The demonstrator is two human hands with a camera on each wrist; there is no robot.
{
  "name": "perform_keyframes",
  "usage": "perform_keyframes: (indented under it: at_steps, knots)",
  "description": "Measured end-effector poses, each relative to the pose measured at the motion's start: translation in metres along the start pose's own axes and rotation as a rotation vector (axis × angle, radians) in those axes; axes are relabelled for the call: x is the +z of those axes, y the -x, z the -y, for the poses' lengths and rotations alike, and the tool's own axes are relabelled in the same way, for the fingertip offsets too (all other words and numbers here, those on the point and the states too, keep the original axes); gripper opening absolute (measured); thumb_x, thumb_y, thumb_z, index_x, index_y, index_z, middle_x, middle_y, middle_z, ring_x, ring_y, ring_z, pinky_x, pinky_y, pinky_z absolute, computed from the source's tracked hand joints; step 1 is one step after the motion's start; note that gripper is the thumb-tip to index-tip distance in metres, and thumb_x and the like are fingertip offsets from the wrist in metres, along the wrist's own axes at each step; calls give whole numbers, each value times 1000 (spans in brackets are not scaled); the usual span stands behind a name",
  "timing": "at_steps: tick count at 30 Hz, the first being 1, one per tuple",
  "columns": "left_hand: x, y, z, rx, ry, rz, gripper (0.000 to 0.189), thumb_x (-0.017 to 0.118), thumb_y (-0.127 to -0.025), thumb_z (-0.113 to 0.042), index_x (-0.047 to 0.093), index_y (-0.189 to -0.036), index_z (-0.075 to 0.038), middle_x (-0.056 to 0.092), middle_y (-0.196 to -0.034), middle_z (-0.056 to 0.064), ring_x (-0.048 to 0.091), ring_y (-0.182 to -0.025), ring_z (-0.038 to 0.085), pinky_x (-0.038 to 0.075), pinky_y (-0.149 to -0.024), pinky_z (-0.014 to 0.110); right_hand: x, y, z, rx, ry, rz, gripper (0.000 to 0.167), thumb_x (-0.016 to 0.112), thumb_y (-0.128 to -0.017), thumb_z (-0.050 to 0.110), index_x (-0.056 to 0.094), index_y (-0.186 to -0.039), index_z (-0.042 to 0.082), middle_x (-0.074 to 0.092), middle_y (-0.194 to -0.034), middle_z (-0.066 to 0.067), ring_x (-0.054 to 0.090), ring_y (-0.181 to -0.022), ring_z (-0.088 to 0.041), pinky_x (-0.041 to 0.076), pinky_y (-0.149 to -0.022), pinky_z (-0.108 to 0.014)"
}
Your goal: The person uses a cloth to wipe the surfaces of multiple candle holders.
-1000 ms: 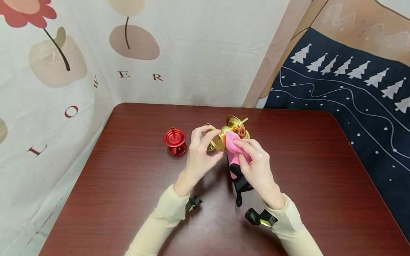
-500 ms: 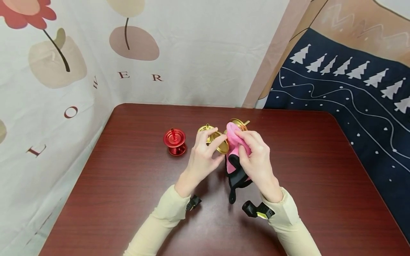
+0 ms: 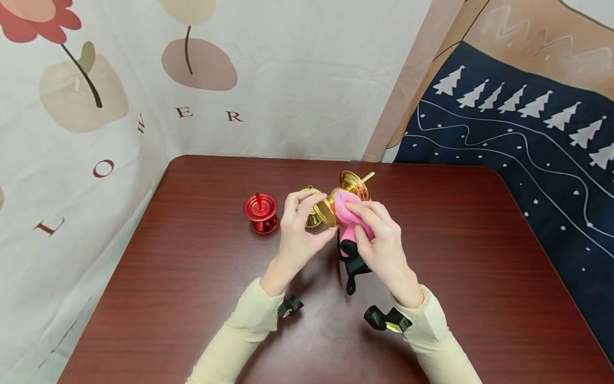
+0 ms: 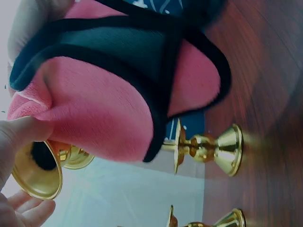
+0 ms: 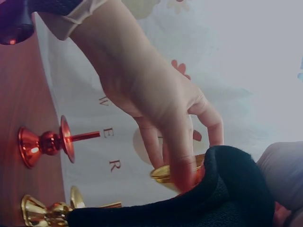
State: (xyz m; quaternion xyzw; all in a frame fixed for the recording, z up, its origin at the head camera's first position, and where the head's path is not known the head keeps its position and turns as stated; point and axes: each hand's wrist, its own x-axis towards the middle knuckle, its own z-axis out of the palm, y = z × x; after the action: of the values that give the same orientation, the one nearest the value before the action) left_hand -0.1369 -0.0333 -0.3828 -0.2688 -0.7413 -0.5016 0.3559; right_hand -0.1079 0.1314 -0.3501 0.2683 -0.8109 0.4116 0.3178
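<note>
My left hand (image 3: 303,229) holds a gold candlestick (image 3: 326,212) by the rim of its flared base, between thumb and fingers. It is tilted above the table, its dish and spike pointing away to the upper right. My right hand (image 3: 381,232) pinches a pink cloth with black trim (image 3: 349,208), pressed around the candlestick's stem; the cloth's lower end hangs loose. In the left wrist view the cloth (image 4: 99,104) covers most of the stem, and the hollow base (image 4: 40,172) faces the camera. The right wrist view shows the left thumb and fingers at the gold rim (image 5: 163,174).
A red candlestick (image 3: 261,212) stands left of the hands on the dark wood table (image 3: 201,256). Another gold candlestick (image 3: 313,220) stands just behind the left hand. A further gold one (image 4: 229,150) shows upright in the left wrist view. Printed curtains hang behind the table.
The cloth went up over the candlestick's dish half a second ago, then came back down to the stem. The candlestick dipped right and rose again. Both hands keep their hold.
</note>
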Motion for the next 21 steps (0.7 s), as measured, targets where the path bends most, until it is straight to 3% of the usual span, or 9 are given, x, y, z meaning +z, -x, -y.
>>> perform_keyframes:
  at_steps: [4,11,14,17,21]
  knots:
    - [0,-2,-5,-145,111,-38,60,87,-58,-3,57,-111,0,50,-107,18,53,-102,27,49,-87,35,3,4,-1,22,-47,-43,37,57,-73,-18,69,-102,1,64,-99,-13,60,-91,-23,48,-75,-22]
    - [-6,-10,-22,-389,311,-49,62,81,-60,10,50,-114,9,52,-108,26,56,-94,38,51,-81,46,8,11,-5,66,-154,-86,35,55,-73,-20,69,-100,-1,65,-97,-15,60,-88,-24,46,-74,-16]
    - [-9,-12,-26,-473,399,-43,61,78,-63,14,46,-115,10,54,-108,25,58,-95,32,51,-83,43,10,14,-10,116,-185,-78,34,55,-72,-20,69,-97,-2,66,-95,-15,60,-87,-21,46,-74,-16]
    - [-8,-12,-24,-544,534,-39,60,74,-66,16,44,-116,8,56,-107,19,59,-93,22,51,-84,37,12,17,-15,250,-220,-42,32,58,-71,-21,69,-96,-4,67,-93,-17,59,-83,-13,45,-72,-13]
    - [-5,-10,-21,-596,654,-18,58,72,-68,13,42,-118,9,56,-102,13,59,-86,16,52,-80,30,15,16,-18,564,-437,1,27,60,-77,-17,63,-104,-14,66,-94,-19,57,-79,-6,47,-70,-14]
